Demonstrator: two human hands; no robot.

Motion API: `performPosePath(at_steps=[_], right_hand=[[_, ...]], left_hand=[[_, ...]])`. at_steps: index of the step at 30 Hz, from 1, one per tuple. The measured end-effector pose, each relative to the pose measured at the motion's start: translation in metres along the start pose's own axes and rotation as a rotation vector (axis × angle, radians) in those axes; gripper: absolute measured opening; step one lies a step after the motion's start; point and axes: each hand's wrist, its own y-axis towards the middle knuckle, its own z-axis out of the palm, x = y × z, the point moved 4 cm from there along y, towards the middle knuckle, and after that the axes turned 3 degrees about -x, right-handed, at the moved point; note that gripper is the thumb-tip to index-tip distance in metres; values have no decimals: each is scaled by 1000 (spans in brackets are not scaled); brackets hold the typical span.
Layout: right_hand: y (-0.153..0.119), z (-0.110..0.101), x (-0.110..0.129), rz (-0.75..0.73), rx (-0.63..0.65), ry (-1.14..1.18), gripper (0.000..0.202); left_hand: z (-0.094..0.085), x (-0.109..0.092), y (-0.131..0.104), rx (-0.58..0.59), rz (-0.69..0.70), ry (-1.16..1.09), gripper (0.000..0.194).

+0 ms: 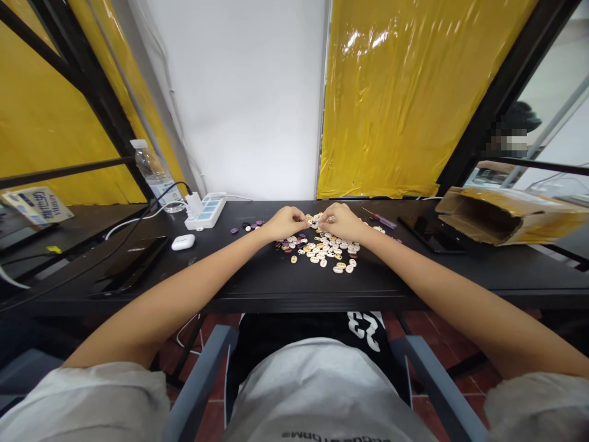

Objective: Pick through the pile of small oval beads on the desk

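A spread of small oval and round buttons, mostly cream with some yellow, lies on the black table. Purple and dark ones, such as the purple button, lie mostly to the left. At the pile's left edge is my left hand, thumb and fingers closed in a pinch. My right hand bends over the back right of the pile, its fingertips also drawn together. Anything between either hand's fingertips is too small to make out.
Right of the pile lie a screwdriver, a dark phone and an open cardboard box. On the left are a power strip, a water bottle, a white earphone case and a black phone. Cables cross there.
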Motion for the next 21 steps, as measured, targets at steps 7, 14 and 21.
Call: performPosePath(at_steps=[7, 14, 21], right_hand=[[-1, -2, 4, -13, 48, -43, 11], [-1, 3, 1, -64, 24, -25, 11], [0, 4, 1, -69, 12, -34, 5]], left_hand=[[0, 1, 0, 0, -11, 20, 20], [0, 0, 0, 11, -8, 26, 20], [0, 0, -1, 10, -8, 27, 20]])
